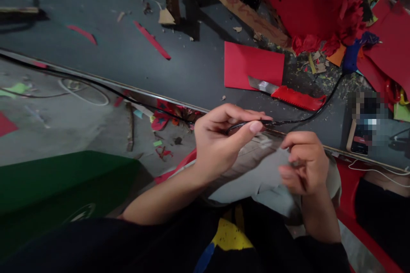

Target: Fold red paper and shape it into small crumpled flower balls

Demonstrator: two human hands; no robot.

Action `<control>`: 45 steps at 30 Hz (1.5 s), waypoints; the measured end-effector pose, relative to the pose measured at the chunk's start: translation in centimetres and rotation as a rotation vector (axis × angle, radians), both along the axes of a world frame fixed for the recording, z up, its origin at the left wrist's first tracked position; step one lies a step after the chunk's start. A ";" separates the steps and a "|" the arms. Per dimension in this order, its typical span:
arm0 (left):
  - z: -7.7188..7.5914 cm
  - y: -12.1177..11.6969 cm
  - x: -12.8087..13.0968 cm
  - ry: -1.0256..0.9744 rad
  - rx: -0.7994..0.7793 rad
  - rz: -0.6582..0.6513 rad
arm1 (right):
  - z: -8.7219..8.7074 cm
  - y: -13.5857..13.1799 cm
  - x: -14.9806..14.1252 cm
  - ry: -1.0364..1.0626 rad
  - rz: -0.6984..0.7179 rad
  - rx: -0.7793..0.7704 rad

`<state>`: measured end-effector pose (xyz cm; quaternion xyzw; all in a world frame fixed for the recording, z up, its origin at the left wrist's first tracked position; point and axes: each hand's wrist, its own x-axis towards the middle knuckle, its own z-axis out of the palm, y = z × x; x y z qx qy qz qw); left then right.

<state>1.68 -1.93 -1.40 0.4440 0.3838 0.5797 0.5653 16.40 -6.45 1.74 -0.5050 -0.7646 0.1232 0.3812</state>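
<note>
My left hand (221,140) pinches a black cable (297,120) between thumb and fingertips, just off the table's front edge. Where it leaves the fingertips, the cable looks uneven and slightly rough. It runs right across the table to a blue object (350,57), whose kind I cannot make out. My right hand (304,162) is a little below the cable, apart from it, with fingers loosely curled and nothing visible in them. Closest above the hands lie a red-handled utility knife (297,97) with its blade out and a red paper rectangle (250,62).
The grey table (105,59) carries paper strips, scraps and a large red papered structure (304,0) with a cardboard edge. A phone (358,140) lies at the right. A green bin (64,187) stands at lower left. Scraps litter the floor. Another person's leg shows at right.
</note>
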 end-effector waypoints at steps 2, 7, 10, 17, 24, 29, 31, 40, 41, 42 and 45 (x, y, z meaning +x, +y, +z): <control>0.0 0.2 -0.2 0.000 0.000 0.015 | 0.0 0.3 -0.3 0.036 0.040 0.052; -0.1 0.5 -0.4 -0.024 0.090 0.036 | -0.8 0.6 -0.7 -0.010 0.103 -0.055; -0.3 0.5 -0.4 -0.009 0.166 0.055 | -0.9 0.5 -0.7 -0.079 0.136 -0.147; -0.2 0.7 -0.6 0.055 0.328 0.007 | -1.2 0.6 -0.8 -0.214 0.154 -0.113; 0.2 0.8 -0.8 0.131 0.424 -0.016 | -0.4 0.6 -0.8 -0.069 0.128 0.050; 0.3 0.6 -0.9 0.195 0.534 -0.070 | 0.0 0.8 0.0 0.047 -0.093 0.177; 0.4 0.7 -1.0 0.237 0.573 -0.092 | 0.0 0.9 0.2 0.059 -0.087 0.105; 0.5 1.5 -1.9 0.375 0.732 -0.251 | 0.8 0.7 0.2 0.211 -0.029 -0.153; 0.4 1.6 -1.9 0.370 0.733 -0.254 | 0.9 0.7 0.1 0.235 -0.033 -0.190; 0.4 1.6 -1.9 0.363 0.731 -0.255 | 1.0 0.7 0.1 0.259 -0.041 -0.227; 0.3 1.5 -1.7 0.344 0.707 -0.248 | 0.9 0.6 -0.1 0.322 -0.075 -0.293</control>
